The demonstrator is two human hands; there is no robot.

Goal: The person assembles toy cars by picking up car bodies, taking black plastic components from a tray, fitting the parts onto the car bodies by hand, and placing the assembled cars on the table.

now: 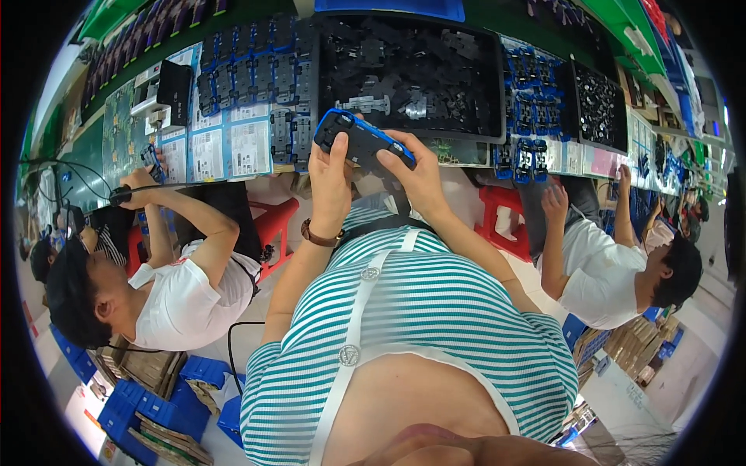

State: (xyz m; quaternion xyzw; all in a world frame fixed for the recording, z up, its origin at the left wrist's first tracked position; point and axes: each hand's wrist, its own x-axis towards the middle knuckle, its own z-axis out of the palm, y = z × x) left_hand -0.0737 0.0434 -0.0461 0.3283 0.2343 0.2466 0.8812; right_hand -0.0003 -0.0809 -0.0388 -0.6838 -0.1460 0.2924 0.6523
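Note:
Over the table's near edge, I hold a toy car (pixel 364 146) in both hands, its black underside facing up and a blue body edge showing around it. My left hand (pixel 332 177) grips the left end, with the thumb pressed on the black part. At the other end, my right hand (pixel 421 177) has its fingers and thumb closed round the car. Just beyond lies a large black tray (pixel 466 137) heaped with black plastic parts. Whether a small part sits under either thumb is hidden.
Rows of blue and black toy cars (pixel 245 81) stand left of the tray, and more cars (pixel 536 101) stand right. A smaller tray (pixel 578 101) holds small parts. Co-workers sit at left (pixel 190 299) and right (pixel 594 260). Red stools (pixel 276 225) stand beside me.

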